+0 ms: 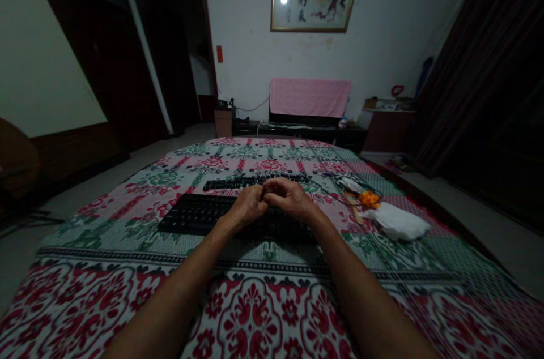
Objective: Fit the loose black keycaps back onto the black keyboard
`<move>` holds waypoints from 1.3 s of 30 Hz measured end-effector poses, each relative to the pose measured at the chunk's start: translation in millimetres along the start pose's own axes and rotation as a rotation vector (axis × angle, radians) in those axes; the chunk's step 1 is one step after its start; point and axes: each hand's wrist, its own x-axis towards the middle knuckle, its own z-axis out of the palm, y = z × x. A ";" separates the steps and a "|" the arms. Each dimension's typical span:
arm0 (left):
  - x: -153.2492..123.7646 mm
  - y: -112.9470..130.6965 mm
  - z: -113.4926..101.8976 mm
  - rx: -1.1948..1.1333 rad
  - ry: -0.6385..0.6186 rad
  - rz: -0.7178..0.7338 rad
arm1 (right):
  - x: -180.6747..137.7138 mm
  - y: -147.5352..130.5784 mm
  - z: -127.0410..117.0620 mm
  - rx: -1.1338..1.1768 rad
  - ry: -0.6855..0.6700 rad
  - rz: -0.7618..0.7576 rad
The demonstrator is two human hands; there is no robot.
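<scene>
A black keyboard [191, 214] lies flat on the patterned cloth, its right half partly hidden under my hands and forearms. My left hand [249, 202] and my right hand [289, 197] meet above it, fingers curled and fingertips close together. Something small and dark may sit between the fingertips, but it is too dim to make out. Just beyond the keyboard, a row of small black pieces [225, 184], which look like loose keycaps, stretches from left to right, partly behind my hands.
To the right lie a crumpled white bag [399, 222], a bright orange bundle [369, 199], a flat tan strip [353, 207] and dark cables. A floral cloth [255, 296] covers the whole table. Across the room, a pink towel [310, 97] hangs over a dark screen.
</scene>
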 end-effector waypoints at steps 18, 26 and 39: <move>-6.8 -31.9 -7.1 -0.427 -0.208 -0.088 | -17.2 41.0 -16.4 -0.718 -0.246 0.381; -4.1 -28.2 -9.5 -0.476 -0.287 -0.149 | -18.4 38.4 -14.7 -0.731 -0.250 0.409; 7.1 -40.0 1.2 -0.570 -0.275 -0.225 | -18.7 45.9 -14.0 -0.744 -0.242 0.375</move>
